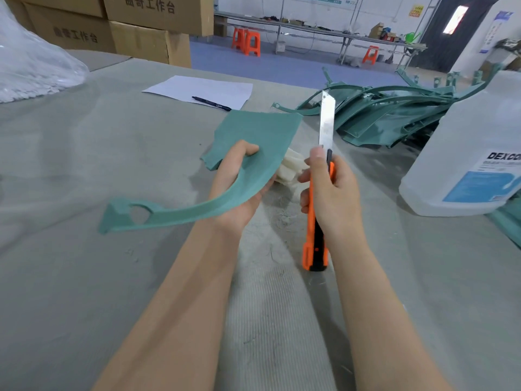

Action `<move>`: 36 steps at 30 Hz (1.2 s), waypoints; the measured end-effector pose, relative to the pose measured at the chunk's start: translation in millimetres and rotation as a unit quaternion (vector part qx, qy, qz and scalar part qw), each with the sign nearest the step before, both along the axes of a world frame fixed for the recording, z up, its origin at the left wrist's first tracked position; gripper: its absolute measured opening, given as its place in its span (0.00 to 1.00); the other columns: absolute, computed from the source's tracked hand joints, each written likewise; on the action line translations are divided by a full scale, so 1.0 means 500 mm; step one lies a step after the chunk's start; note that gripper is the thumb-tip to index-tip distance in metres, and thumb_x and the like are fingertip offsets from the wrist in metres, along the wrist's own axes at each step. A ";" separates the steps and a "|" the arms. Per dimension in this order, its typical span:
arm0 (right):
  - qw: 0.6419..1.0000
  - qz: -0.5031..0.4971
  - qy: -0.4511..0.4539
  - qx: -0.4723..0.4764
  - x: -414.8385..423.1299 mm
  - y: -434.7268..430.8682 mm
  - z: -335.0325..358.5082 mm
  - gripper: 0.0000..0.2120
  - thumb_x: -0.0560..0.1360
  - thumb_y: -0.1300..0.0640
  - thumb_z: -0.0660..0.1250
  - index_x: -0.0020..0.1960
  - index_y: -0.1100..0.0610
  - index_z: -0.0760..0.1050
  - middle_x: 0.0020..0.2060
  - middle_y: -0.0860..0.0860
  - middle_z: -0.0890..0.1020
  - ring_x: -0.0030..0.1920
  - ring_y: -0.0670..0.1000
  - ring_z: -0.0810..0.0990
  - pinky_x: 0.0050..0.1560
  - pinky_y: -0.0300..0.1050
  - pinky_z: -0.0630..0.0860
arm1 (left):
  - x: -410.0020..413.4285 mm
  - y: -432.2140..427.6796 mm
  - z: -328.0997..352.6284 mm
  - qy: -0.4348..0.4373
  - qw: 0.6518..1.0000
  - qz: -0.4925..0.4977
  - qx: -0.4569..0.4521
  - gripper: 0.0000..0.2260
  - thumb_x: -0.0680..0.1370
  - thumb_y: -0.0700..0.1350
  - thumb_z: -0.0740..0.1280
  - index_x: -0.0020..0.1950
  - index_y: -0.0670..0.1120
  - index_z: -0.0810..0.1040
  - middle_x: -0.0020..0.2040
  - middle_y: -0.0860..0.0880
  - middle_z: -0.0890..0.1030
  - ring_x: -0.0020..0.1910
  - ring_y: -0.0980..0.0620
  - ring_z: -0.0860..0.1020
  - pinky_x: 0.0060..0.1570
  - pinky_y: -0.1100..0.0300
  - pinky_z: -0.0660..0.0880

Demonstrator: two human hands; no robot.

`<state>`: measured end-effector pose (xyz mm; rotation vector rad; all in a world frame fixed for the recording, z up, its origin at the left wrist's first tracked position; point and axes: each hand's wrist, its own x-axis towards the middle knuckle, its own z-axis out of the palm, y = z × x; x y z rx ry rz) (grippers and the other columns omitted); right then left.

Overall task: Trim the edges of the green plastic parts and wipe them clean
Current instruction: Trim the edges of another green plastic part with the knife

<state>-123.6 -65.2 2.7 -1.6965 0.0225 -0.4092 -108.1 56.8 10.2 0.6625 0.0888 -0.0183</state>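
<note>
My left hand [236, 190] grips a green plastic part [253, 142] from below, thumb on top; its curved arm with a hole runs down to the left. My right hand [329, 193] holds an orange and black utility knife [317, 221] upright, its long blade [327, 122] extended and pointing up, just right of the part and not touching it. A white cloth [290, 169] lies on the table between my hands, partly hidden by the part. A pile of more green plastic parts [389, 114] lies at the back right.
A large clear jug with a blue label [473, 153] stands at the right. A sheet of paper [203, 90] with a black pen [211, 103] lies at the back. Cardboard boxes [127, 26] and a plastic bag [31, 60] are at the back left. Shavings litter the grey table [84, 277].
</note>
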 end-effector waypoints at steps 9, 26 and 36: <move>0.990 0.003 -0.074 -0.120 0.006 -0.027 -0.003 0.17 0.81 0.46 0.59 0.41 0.56 0.74 0.26 0.52 0.75 0.23 0.49 0.72 0.27 0.44 0.70 | -0.011 0.013 0.010 0.074 0.960 -0.149 -0.223 0.06 0.70 0.35 0.64 0.44 0.37 0.78 0.44 0.44 0.81 0.32 0.48 0.83 0.24 0.69 0.74; 0.974 0.089 -0.094 -0.187 -0.002 -0.008 -0.011 0.19 0.81 0.46 0.59 0.39 0.59 0.72 0.31 0.62 0.74 0.29 0.60 0.72 0.31 0.55 0.73 | -0.012 0.014 0.011 0.115 0.948 -0.150 -0.256 0.03 0.67 0.33 0.65 0.39 0.37 0.77 0.40 0.42 0.81 0.29 0.47 0.82 0.22 0.68 0.74; 0.975 0.126 -0.082 -0.164 -0.008 -0.009 -0.008 0.17 0.82 0.48 0.60 0.35 0.50 0.71 0.25 0.52 0.74 0.22 0.46 0.72 0.25 0.40 0.69 | -0.012 0.014 0.012 0.094 0.955 -0.147 -0.238 0.06 0.67 0.33 0.64 0.33 0.34 0.79 0.37 0.42 0.81 0.29 0.48 0.82 0.25 0.67 0.76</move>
